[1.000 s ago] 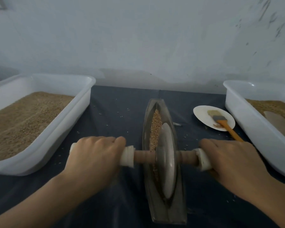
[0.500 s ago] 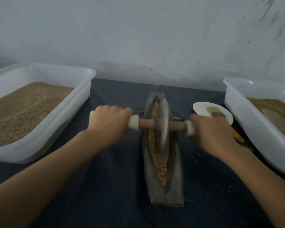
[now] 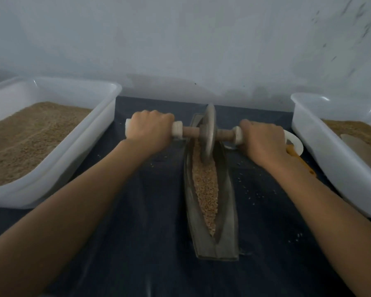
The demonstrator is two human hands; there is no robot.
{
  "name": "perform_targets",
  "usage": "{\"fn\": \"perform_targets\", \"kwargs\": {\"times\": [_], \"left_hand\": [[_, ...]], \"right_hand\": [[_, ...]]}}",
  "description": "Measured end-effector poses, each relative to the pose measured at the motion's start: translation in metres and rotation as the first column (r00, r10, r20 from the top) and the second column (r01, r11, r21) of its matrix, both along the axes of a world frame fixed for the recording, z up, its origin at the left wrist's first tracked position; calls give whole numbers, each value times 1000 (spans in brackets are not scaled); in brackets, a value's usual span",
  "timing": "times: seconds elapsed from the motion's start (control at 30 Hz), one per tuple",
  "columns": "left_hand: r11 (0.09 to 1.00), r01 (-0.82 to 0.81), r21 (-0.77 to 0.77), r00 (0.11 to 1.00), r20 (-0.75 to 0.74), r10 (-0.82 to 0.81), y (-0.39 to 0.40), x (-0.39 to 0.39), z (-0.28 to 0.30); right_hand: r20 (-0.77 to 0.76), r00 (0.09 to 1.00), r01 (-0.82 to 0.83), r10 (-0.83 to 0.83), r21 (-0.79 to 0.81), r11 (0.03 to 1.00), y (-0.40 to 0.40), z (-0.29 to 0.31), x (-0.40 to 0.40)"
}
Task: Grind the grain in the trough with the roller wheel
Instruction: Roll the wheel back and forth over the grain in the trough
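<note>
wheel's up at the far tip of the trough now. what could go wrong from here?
1. The roller wheel sits at the far end of the trough; pushing further could ride it over the tip.
2. Loose grains already lie on the cloth; the pull-back may throw out more grain.
3. The right hand is close above the plate and may knock it.

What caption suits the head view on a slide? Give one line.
Both hands, left and right, grip the roller wheel at the far end of the grain-filled trough.
</note>
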State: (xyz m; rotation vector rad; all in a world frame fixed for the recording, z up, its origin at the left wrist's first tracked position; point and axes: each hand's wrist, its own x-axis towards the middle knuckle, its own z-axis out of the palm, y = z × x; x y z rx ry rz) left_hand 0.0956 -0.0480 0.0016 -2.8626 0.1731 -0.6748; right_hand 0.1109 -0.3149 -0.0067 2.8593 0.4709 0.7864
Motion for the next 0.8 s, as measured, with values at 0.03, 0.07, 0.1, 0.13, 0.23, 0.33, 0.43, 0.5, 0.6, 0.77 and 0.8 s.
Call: {"fn": "perform_targets", "kwargs": {"times": [0.03, 0.07, 0.1, 0.13, 0.23, 0.33, 0.43, 0.5, 0.6, 0.77, 0.8], "left_hand": [[1000, 3, -9, 1000, 13, -3, 1, 5, 0], [1000, 3, -9, 1000, 14, -3, 1, 3, 0], [1000, 6, -12, 1000, 4, -6, 1, -4, -1], [1000, 21, -22, 1000, -15, -21, 1, -17, -2], [995, 95, -5, 994, -45, -95, 7, -71, -10], [961, 275, -40, 961, 25, -274, 15, -128, -8], [960, 275, -42, 959, -51, -277, 20, -146, -3], [976, 218, -24, 973, -72, -219, 15, -130, -5], [998, 66, 23, 998, 6, -66, 2, -75, -10], [999, 2, 32, 1000, 27, -2, -4, 6, 5], [999, 8, 37, 1000, 17, -9, -3, 6, 6]], "right_hand": [[4, 1000, 5, -5, 6, 1000, 1, 1, 7], [0, 1000, 8, -8, 7, 1000, 1, 2, 8], [-13, 1000, 2, -2, 3, 1000, -1, 2, 2], [-34, 999, -12, 11, -10, 1000, -4, 2, -11], [-42, 992, -119, 116, -61, 991, -15, 7, -74], [-16, 973, -232, 232, -55, 971, -31, 17, -126], [-134, 959, -255, 249, -25, 967, -38, 21, -138], [-156, 961, -235, 230, -15, 972, -33, 16, -123], [-91, 993, -83, 76, -70, 994, -14, 5, -64], [-70, 997, 10, -10, 7, 1000, -1, 1, 13], [-61, 998, 1, -1, 7, 1000, -2, 0, 11]]}}
